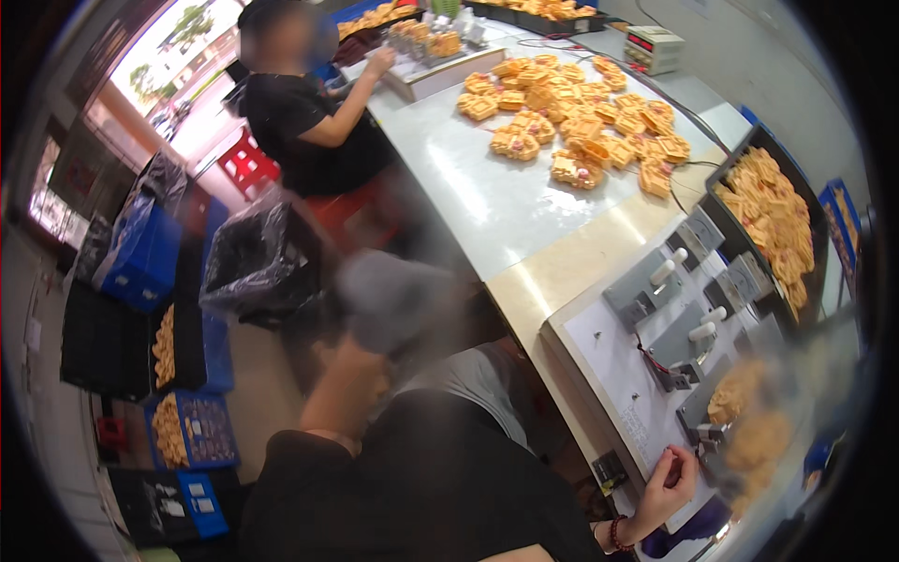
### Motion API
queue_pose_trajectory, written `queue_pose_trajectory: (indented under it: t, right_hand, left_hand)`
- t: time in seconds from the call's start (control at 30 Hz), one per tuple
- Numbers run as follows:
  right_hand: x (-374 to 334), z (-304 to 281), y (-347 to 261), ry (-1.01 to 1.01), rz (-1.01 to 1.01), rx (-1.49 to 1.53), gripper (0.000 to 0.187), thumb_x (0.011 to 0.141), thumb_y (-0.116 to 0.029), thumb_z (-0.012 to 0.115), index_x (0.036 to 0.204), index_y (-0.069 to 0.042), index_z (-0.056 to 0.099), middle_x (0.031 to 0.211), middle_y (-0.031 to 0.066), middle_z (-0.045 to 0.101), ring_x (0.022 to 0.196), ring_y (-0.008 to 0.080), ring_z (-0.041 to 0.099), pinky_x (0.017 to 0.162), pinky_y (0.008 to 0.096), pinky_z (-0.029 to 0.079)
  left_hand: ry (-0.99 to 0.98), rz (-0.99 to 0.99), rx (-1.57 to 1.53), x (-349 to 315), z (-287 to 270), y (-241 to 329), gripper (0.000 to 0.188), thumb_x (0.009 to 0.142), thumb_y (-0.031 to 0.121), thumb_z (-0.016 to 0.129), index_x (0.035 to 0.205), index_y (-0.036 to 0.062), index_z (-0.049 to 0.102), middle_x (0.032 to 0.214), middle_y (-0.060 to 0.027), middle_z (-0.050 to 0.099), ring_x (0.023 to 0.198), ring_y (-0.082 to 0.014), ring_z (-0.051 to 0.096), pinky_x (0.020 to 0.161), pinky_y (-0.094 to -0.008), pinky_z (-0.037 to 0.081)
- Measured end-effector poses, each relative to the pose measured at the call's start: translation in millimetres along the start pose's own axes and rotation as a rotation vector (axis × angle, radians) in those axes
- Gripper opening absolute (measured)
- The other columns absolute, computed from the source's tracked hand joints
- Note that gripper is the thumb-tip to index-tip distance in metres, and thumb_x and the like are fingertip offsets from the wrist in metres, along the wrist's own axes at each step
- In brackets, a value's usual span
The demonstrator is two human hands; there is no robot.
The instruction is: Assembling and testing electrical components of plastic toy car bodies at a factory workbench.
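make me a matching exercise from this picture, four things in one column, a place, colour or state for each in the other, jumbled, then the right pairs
Column one
1. right hand
2. white knobs
3. big heap of yellow pieces
4. pale box

Column two
a. has a red display
b. spread loosely across the tabletop
c. beaded bracelet at the wrist
d. on the grey metal fixtures

Right pairs: 1-c, 2-d, 3-b, 4-a

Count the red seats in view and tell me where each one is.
2: one red seat stands near the bright doorway; the other red seat is under the seated co-worker, partly covered. More may be hidden.
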State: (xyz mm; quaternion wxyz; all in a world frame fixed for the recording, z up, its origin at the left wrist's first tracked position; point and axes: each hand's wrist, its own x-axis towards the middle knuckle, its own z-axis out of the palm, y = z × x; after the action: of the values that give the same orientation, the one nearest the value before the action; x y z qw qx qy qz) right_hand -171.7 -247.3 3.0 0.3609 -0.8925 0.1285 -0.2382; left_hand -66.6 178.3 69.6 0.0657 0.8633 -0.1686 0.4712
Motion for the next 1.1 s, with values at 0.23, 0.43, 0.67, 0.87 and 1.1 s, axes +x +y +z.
queue_pose_trajectory:
  t: [0.23, 0.43, 0.67, 0.87, 1.1]
  right_hand:
    - [-0.8, -3.7, -11.9, 0.046, 0.080, 0.028, 0.005, 0.085, -0.006, 0.064, 0.086, -0.001, 0.063, 0.073, 0.0027, 0.052, 0.060, 0.0116, 0.042, 0.052, 0.0266, 0.029]
    - [-0.8, 0.4, -10.1, 0.051, 0.107, -0.009, 0.004, 0.081, -0.006, 0.067, 0.081, -0.003, 0.064, 0.068, 0.0022, 0.050, 0.056, 0.0117, 0.041, 0.050, 0.0269, 0.027]
    - [-5.6, -4.4, -2.7, 0.010, 0.120, -0.007, 0.005, 0.085, -0.004, 0.065, 0.084, 0.000, 0.062, 0.072, -0.0011, 0.050, 0.058, 0.0053, 0.036, 0.051, 0.0223, 0.024]
    - [-3.6, -2.1, -3.4, 0.024, 0.153, -0.036, 0.006, 0.085, -0.004, 0.064, 0.083, 0.001, 0.061, 0.072, -0.0010, 0.050, 0.059, 0.0058, 0.036, 0.051, 0.0225, 0.024]
    - [-4.5, -5.3, -9.9, 0.047, 0.113, -0.087, 0.007, 0.084, -0.005, 0.064, 0.082, 0.001, 0.061, 0.070, -0.0001, 0.049, 0.058, 0.0068, 0.036, 0.051, 0.0238, 0.024]
  left_hand:
    - [-0.253, 0.099, -0.846, 53.2, 116.9, 137.8, 0.013, 0.073, 0.020, 0.074, 0.076, 0.0134, 0.063, 0.081, -0.0043, 0.060, 0.074, -0.0229, 0.060, 0.066, -0.0349, 0.048]
    - [-0.477, 0.173, -0.828, 35.6, 144.9, 146.8, 0.015, 0.079, 0.025, 0.067, 0.078, 0.0101, 0.065, 0.083, -0.0051, 0.062, 0.077, -0.0241, 0.061, 0.067, -0.0356, 0.051]
    - [-0.521, 0.008, -0.780, 40.4, 140.9, 144.2, 0.018, 0.079, 0.027, 0.068, 0.077, 0.0094, 0.064, 0.080, -0.0050, 0.061, 0.073, -0.0233, 0.062, 0.062, -0.0363, 0.051]
    - [-0.559, 0.016, -0.825, 37.7, 146.3, 145.3, 0.022, 0.079, 0.029, 0.068, 0.073, 0.0094, 0.060, 0.079, -0.0046, 0.060, 0.072, -0.0227, 0.061, 0.060, -0.0357, 0.051]
    - [-0.537, 0.001, -0.900, 38.6, 147.9, 147.7, 0.021, 0.079, 0.029, 0.068, 0.072, 0.0099, 0.062, 0.076, -0.0049, 0.060, 0.071, -0.0232, 0.062, 0.059, -0.0367, 0.050]
